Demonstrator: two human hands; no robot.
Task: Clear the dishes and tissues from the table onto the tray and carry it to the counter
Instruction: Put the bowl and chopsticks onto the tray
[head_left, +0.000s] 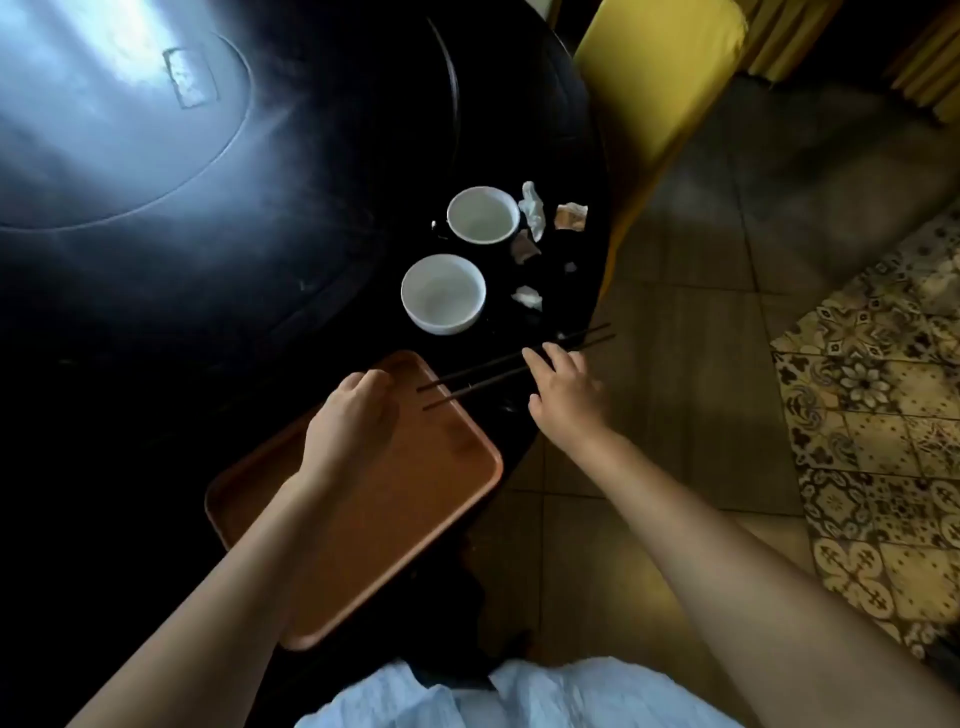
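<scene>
The left hand (353, 415) rested curled on the far end of the tray (405, 519), fingers loosely closed and pinching nothing visible. The right hand (563, 395) lay over the chopsticks (498, 369), fingers extended across their middle; whether it had closed on them could not be told. The chopstick tips reached over the tray's far corner, just beside the left hand; their other ends projected past the right hand over the counter (260, 312) edge.

Judged step: transferring the chopsticks onto the tray, the first item. Beyond both hands stood the near bowl (443, 293) and the far bowl (483, 214), with crumpled tissues (535, 208) to their right. The next move likely called for laying the chopsticks fully inside the tray rim so they could not roll off.
</scene>
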